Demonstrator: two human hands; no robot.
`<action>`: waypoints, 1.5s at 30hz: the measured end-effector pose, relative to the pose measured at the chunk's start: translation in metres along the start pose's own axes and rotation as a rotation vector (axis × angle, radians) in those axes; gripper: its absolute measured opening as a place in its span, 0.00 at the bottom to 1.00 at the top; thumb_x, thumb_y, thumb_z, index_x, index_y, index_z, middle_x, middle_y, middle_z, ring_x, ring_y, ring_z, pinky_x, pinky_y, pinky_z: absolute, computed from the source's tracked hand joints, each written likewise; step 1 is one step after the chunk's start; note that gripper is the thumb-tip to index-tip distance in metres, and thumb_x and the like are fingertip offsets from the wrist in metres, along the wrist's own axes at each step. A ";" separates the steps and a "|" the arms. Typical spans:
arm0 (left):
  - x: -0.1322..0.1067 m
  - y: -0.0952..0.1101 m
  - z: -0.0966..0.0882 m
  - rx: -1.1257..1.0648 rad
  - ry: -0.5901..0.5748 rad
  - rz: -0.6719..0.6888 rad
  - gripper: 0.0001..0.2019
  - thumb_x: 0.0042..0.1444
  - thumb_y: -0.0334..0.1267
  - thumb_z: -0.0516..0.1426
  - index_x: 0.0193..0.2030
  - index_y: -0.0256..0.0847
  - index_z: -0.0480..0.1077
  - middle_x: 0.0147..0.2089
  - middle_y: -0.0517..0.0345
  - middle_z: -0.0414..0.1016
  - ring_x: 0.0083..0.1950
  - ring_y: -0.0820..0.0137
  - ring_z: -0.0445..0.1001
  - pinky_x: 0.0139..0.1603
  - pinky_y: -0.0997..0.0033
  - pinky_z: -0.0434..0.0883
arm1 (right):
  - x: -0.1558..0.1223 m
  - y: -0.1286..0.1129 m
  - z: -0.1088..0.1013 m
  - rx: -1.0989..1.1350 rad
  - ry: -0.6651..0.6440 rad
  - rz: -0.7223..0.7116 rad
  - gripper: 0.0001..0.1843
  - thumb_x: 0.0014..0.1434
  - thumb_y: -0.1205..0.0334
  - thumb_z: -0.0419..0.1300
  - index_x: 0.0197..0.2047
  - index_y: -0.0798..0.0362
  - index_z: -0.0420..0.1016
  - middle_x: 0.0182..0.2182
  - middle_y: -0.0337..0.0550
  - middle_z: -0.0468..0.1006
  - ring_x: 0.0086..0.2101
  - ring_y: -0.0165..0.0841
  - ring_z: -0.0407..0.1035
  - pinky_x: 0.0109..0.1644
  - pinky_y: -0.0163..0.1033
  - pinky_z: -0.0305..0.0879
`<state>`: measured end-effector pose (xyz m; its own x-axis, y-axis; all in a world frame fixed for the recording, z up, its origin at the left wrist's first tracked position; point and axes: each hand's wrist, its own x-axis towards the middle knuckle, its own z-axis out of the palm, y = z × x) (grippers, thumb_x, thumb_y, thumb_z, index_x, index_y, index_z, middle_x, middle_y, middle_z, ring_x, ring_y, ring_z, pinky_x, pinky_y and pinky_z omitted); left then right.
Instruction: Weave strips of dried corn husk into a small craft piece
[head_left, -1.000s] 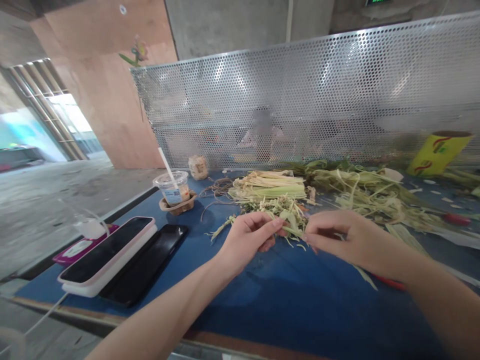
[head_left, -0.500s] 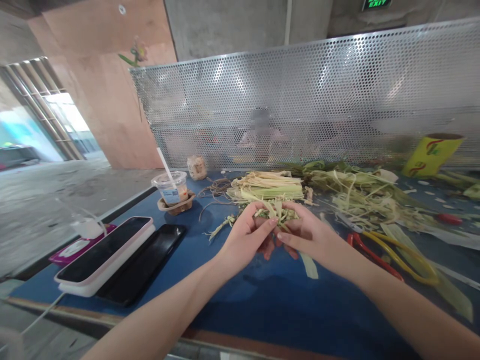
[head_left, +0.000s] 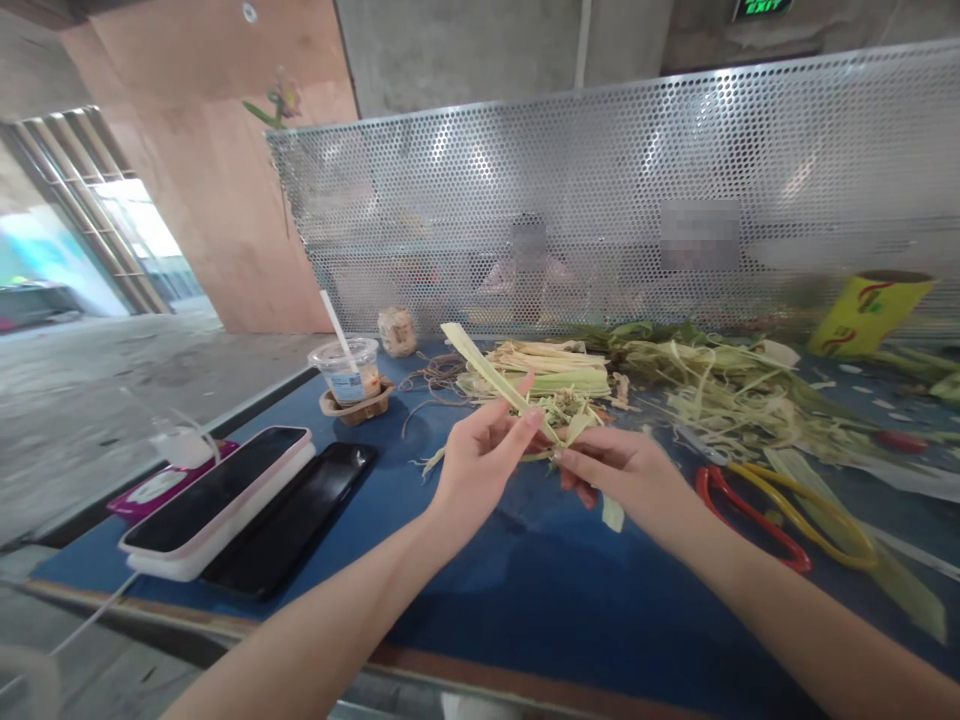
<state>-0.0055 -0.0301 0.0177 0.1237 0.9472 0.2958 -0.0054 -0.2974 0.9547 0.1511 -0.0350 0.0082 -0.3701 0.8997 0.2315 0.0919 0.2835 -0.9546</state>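
Observation:
My left hand [head_left: 482, 462] pinches a pale green leaf strip [head_left: 487, 374] that slants up and to the left above the blue table [head_left: 480, 590]. My right hand [head_left: 615, 472] is closed on the strip's lower part, just right of the left hand; a short end of the strip hangs below its fingers. Both hands hover in front of a small heap of leaf scraps [head_left: 564, 408] and a tidy bundle of cut strips [head_left: 544, 372].
Red-and-yellow scissors [head_left: 772, 505] lie to the right. A pile of long leaves [head_left: 720, 385] and a yellow cup [head_left: 862, 312] sit at the back right. At left are two phones [head_left: 225, 495], a drink cup with straw [head_left: 346, 372] and a small jar [head_left: 396, 332]. A perforated metal screen [head_left: 600, 200] stands behind.
The hands came together at the scrap heap, then lifted slightly toward me. The strip now sticks up to the left from my left hand's pinch.

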 end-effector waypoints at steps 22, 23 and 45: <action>0.000 -0.004 0.002 -0.275 -0.244 -0.229 0.31 0.37 0.26 0.64 0.52 0.34 0.64 0.22 0.62 0.75 0.27 0.73 0.75 0.37 0.72 0.71 | 0.004 -0.004 -0.007 0.290 0.153 0.103 0.12 0.42 0.59 0.66 0.26 0.56 0.68 0.15 0.31 0.65 0.15 0.19 0.55 0.18 0.28 0.49; 0.000 -0.002 0.002 -0.278 -0.252 -0.232 0.30 0.37 0.26 0.64 0.51 0.33 0.65 0.22 0.61 0.75 0.27 0.73 0.75 0.37 0.72 0.71 | 0.004 -0.005 -0.008 0.312 0.153 0.100 0.12 0.42 0.60 0.67 0.25 0.56 0.68 0.15 0.31 0.65 0.15 0.19 0.55 0.18 0.28 0.48; 0.008 0.000 -0.013 0.082 -0.084 -0.015 0.13 0.47 0.45 0.59 0.23 0.37 0.74 0.23 0.57 0.75 0.23 0.76 0.66 0.26 0.76 0.65 | 0.000 -0.003 -0.006 0.373 0.185 0.111 0.13 0.44 0.62 0.66 0.19 0.56 0.65 0.13 0.33 0.65 0.14 0.20 0.54 0.19 0.31 0.48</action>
<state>-0.0170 -0.0206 0.0206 0.2061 0.9391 0.2748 0.0778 -0.2957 0.9521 0.1565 -0.0337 0.0122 -0.2018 0.9719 0.1211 -0.2310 0.0729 -0.9702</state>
